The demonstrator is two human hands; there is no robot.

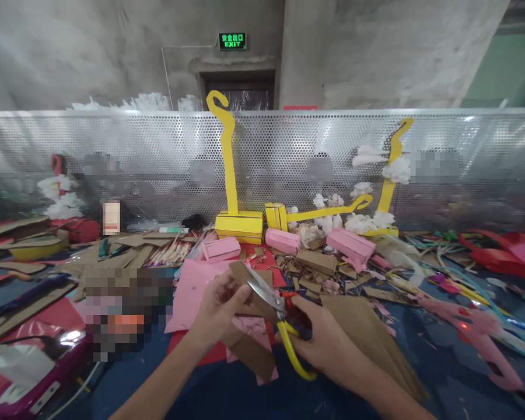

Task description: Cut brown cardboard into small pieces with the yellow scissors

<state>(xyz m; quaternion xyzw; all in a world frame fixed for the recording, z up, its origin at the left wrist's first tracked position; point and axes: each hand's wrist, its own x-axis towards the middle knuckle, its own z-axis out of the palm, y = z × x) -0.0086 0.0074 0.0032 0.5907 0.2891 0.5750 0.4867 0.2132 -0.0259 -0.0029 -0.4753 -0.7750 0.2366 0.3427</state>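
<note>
Head view: the left hand (222, 308) is pinching a brown cardboard strip (241, 273) between thumb and fingers, above the desk (153, 388). The right hand (317, 331) is curling around the handles of the scissors (280, 303), whose blades are lying across the strip, pointing toward the left thumb. A pink sheet (195, 289) is resting beyond the left hand. A pink glue gun (476, 326) is lying well to the right.
</note>
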